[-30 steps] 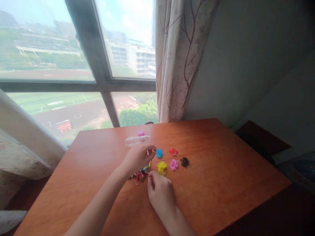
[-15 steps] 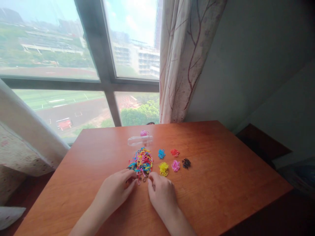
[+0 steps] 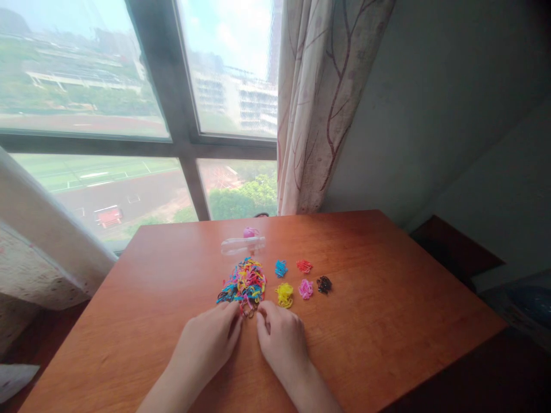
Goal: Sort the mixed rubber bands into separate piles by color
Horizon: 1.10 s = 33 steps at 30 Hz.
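A mixed heap of small, colourful rubber bands [image 3: 246, 279] lies in the middle of the wooden table [image 3: 365, 344]. At its front left edge is my left hand [image 3: 214, 331], fingers bent and pressed together against the nearest bands. My right hand [image 3: 282, 332] rests at the front right edge with thumb and forefinger pinched. What either pinch holds is too small to see. To the right sit sorted clusters: yellow bands [image 3: 284, 295], pink bands [image 3: 306, 289], black bands [image 3: 324, 285], blue bands [image 3: 281, 268] and red bands [image 3: 304, 266].
Behind the heap lies a clear plastic bottle [image 3: 242, 245] on its side, with a purple round item [image 3: 249, 232] just beyond it. A window [image 3: 185, 137] stands past the table's far edge, and a patterned curtain [image 3: 314, 109] hangs beside it.
My left hand has moved slightly to the right and its thumb and fingers have come closer together. My right hand keeps nearly the same pose. The view has shifted slightly.
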Motion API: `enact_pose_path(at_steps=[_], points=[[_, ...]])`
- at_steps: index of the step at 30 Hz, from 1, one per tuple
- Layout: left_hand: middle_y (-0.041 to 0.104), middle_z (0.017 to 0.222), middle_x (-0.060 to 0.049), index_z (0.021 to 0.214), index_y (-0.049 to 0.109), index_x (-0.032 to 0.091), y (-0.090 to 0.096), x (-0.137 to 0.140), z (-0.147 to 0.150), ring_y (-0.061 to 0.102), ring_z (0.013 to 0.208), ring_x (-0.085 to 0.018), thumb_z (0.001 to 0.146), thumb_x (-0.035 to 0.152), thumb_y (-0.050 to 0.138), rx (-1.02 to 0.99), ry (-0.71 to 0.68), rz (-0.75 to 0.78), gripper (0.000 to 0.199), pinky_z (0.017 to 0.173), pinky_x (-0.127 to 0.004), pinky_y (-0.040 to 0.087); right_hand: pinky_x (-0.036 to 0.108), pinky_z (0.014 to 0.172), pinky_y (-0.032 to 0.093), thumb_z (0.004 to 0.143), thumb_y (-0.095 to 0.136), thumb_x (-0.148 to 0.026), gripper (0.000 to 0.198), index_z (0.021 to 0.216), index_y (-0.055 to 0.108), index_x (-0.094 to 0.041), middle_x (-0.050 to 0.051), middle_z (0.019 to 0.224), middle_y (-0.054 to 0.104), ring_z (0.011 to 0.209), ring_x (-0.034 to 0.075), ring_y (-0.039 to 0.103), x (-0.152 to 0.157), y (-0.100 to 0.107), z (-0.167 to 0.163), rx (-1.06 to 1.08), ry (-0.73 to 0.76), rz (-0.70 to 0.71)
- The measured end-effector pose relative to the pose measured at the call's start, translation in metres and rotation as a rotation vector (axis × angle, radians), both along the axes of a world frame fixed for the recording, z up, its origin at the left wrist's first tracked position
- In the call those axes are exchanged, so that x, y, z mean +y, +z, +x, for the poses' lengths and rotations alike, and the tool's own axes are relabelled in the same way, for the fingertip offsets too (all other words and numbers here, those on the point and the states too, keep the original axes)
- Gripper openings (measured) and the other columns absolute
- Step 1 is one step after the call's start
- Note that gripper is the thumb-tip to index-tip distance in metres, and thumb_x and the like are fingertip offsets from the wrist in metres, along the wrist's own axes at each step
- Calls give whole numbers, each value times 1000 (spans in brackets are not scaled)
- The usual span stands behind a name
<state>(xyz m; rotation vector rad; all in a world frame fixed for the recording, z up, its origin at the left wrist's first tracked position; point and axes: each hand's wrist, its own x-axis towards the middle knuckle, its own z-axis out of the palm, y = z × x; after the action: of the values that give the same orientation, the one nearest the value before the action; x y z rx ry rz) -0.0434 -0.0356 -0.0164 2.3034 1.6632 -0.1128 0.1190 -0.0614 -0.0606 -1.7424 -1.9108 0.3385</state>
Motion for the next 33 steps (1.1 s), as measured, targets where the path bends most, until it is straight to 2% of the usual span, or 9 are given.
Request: enact_pose_path(at_steps=[4, 11, 17, 21, 26, 30, 33], points=[[72, 92, -5, 88, 60, 23, -1, 2, -8, 69, 84, -23, 96, 28, 37, -66, 14, 0, 25, 67, -29, 43, 24, 62, 34, 88, 56, -13, 15, 93, 65, -25, -2, 75, 69, 69, 16, 65, -1, 1, 0, 3, -6, 13], [70, 84, -1, 86, 60, 23, -4, 7, -18, 65, 78, -17, 92, 27, 44, -296, 0, -24, 17, 65, -23, 40, 23, 60, 32, 88, 55, -16, 14, 92, 64, -25, -3, 74, 69, 67, 15, 64, 0, -3, 2, 50, 39, 41], [67, 78, 1, 81, 58, 22, -4, 6, -15, 61, 72, -16, 87, 21, 46, -353, -9, -35, 13, 64, -22, 38, 22, 61, 33, 91, 54, -22, 17, 104, 64, -25, -4, 68, 65, 62, 14, 61, -2, -3, 3, 129, 148, 60], [66, 77, 1, 80, 57, 22, -2, 5, -11, 60, 72, -16, 86, 20, 46, -360, -30, -28, 13, 64, -23, 38, 22, 61, 34, 94, 52, -25, 14, 101, 64, -24, -3, 68, 65, 63, 14, 61, -3, -2, 3, 153, 195, 89], [64, 75, 0, 77, 56, 21, -2, 3, -10, 58, 70, -16, 87, 21, 45, -353, -72, -17, 15, 64, -23, 38, 22, 61, 34, 95, 50, -26, 17, 85, 64, -23, -2, 67, 64, 62, 14, 60, -2, -1, 2, 166, 193, 111], [65, 78, 1, 84, 58, 23, -3, 4, -11, 59, 71, -15, 89, 20, 44, -394, -77, -9, 15, 65, -22, 39, 21, 63, 36, 96, 50, -26, 17, 89, 66, -23, -2, 72, 67, 64, 13, 61, 0, 0, 8, 235, 158, 124], [66, 81, 1, 88, 60, 24, -4, 4, -13, 60, 73, -15, 90, 21, 42, -382, -84, -7, 18, 65, -22, 39, 21, 60, 37, 97, 49, -29, 20, 90, 67, -23, -2, 68, 64, 59, 13, 58, 4, 1, 27, 254, 72, 159]])
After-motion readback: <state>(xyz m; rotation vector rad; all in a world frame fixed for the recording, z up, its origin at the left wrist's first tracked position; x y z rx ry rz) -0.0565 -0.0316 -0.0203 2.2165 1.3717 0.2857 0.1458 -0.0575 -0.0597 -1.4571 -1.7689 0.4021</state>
